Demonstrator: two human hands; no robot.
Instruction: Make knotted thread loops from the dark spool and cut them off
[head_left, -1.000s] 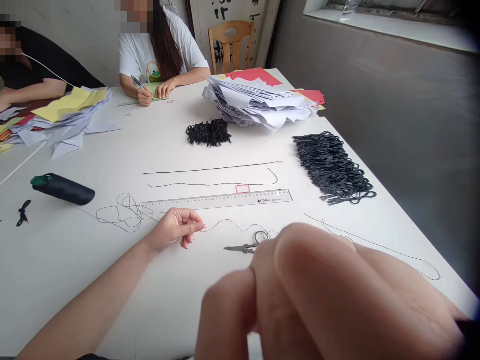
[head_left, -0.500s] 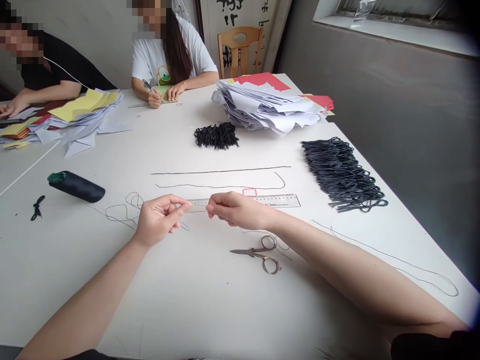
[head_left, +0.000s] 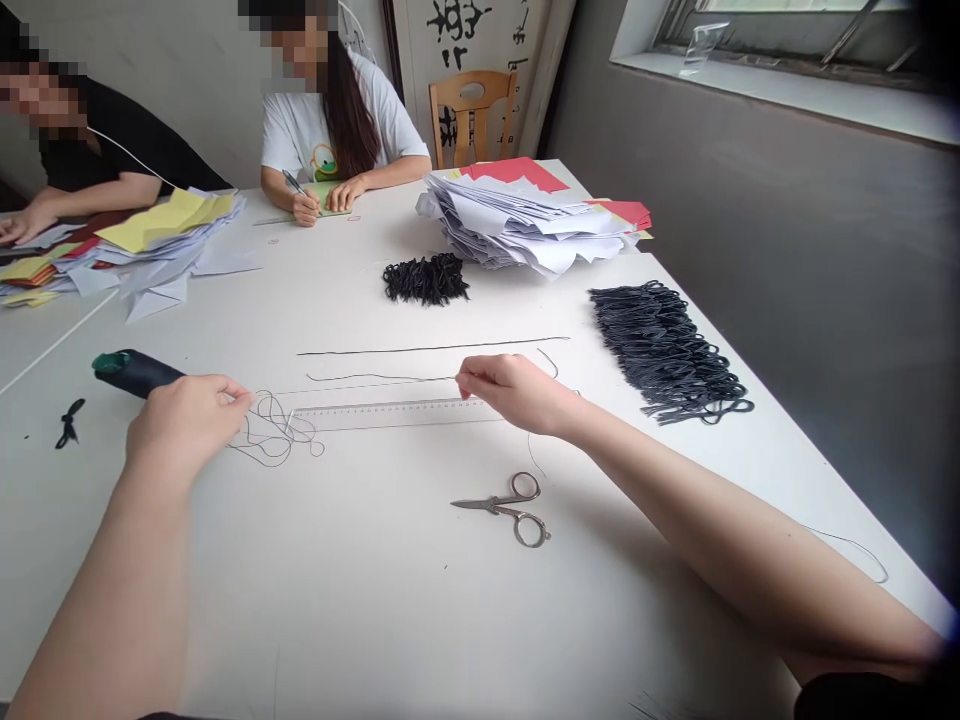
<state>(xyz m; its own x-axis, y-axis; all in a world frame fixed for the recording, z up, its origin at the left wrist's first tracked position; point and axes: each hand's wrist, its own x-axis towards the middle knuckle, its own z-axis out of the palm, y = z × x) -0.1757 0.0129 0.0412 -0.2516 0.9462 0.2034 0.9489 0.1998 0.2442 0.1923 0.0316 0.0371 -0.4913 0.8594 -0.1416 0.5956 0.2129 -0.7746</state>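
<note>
My left hand (head_left: 187, 415) is closed in a pinch beside the dark thread spool (head_left: 139, 372), partly covering it. My right hand (head_left: 514, 392) pinches too, over the right part of a clear ruler (head_left: 382, 408). A thin dark thread (head_left: 360, 387) runs taut between the two pinches, just beyond the ruler. Loose loops of thread (head_left: 274, 460) lie by my left fingertips. Farther off, a straight length of cord (head_left: 435, 346) lies roughly parallel to the ruler. Small metal scissors (head_left: 499, 506) rest with blades slightly apart, nearer me than the ruler.
Many looped dark cords (head_left: 664, 350) lie in a row at right, with a smaller black bundle (head_left: 425, 279) farther back. Behind stands a paper stack (head_left: 517, 225). A black knotted cord (head_left: 69, 424) lies left. Two people sit across the table; one writes with a pen (head_left: 294, 183).
My hands have spread apart, the left moving left toward the spool and the right moving slightly right and away from me. More of the ruler shows. The view has shifted a little.
</note>
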